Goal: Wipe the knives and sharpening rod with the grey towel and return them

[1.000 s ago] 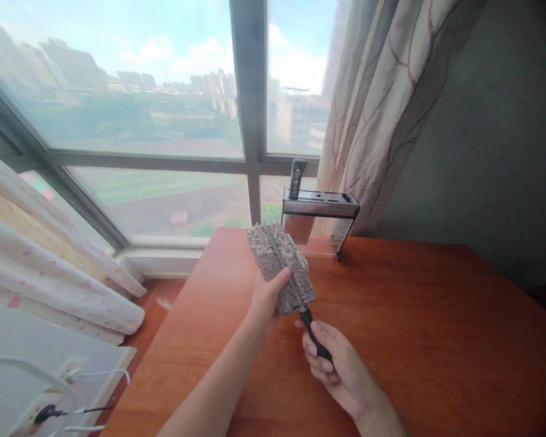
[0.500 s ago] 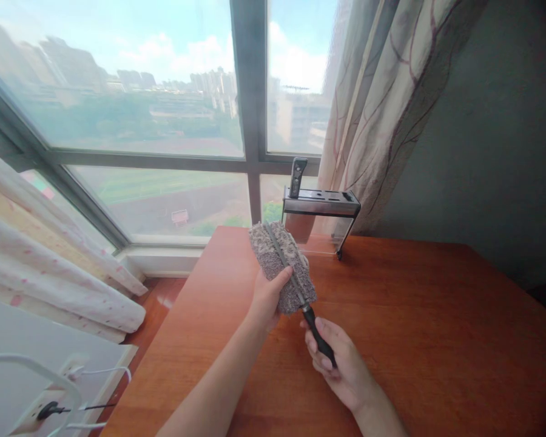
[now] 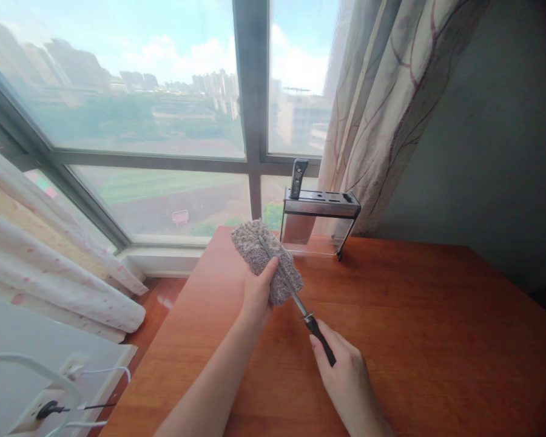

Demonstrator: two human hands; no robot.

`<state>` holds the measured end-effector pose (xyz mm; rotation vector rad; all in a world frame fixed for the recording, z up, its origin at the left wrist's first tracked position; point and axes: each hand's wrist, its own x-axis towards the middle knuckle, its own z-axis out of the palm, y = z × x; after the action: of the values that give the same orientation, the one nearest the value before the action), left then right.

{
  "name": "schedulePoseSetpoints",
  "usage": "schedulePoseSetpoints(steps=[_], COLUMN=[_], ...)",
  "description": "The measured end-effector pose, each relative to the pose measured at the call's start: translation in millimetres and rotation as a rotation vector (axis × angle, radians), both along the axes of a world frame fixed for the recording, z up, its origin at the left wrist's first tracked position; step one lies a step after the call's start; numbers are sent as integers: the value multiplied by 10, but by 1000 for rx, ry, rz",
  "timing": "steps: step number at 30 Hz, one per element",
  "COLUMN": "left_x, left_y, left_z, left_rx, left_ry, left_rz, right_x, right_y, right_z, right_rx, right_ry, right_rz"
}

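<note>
The grey cloth (image 3: 264, 261) is folded around the knife (image 3: 295, 300) above the wooden table (image 3: 437, 340), the left hand (image 3: 257, 291) pinching the cloth over the blade and the right hand (image 3: 343, 376) closed on its black handle, with a metal knife rack (image 3: 321, 212) behind by the window (image 3: 164, 121).

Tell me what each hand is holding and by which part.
Right hand holds a knife by its black handle; left hand holds a grey cloth folded over the blade.

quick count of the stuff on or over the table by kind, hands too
hands: 2, left hand, right hand
grey cloths: 1, cloth
knives: 2, knife being wiped, handle in the rack
knife racks: 1, rack
total: 6
</note>
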<state>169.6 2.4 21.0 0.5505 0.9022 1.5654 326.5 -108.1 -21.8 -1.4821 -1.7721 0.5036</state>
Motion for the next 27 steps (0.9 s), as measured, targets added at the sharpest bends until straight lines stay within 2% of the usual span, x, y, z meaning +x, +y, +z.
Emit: schedulePoseSetpoints(steps=[3, 7, 13, 19, 24, 27], left_x=[138, 199, 83, -67, -140, -137], left_y=[-72, -124, -46, 35, 67, 75], left_z=[-26, -5, -17, 9, 13, -18], left_rx=[-37, -10, -87, -50, -22, -37], left_ry=[7, 37, 1, -11, 7, 1], left_rz=[-78, -107, -64, 14, 87, 148], right_x=[-37, -76, -38, 173, 435, 560], right_y=[113, 193, 41, -101, -117, -115], right_z=[38, 51, -34, -13, 202, 327], right_rx=[70, 127, 155, 49, -54, -56], right_ry=[-67, -116, -122, -97, 54, 317], right_rz=[-41, -55, -8, 67, 90, -97])
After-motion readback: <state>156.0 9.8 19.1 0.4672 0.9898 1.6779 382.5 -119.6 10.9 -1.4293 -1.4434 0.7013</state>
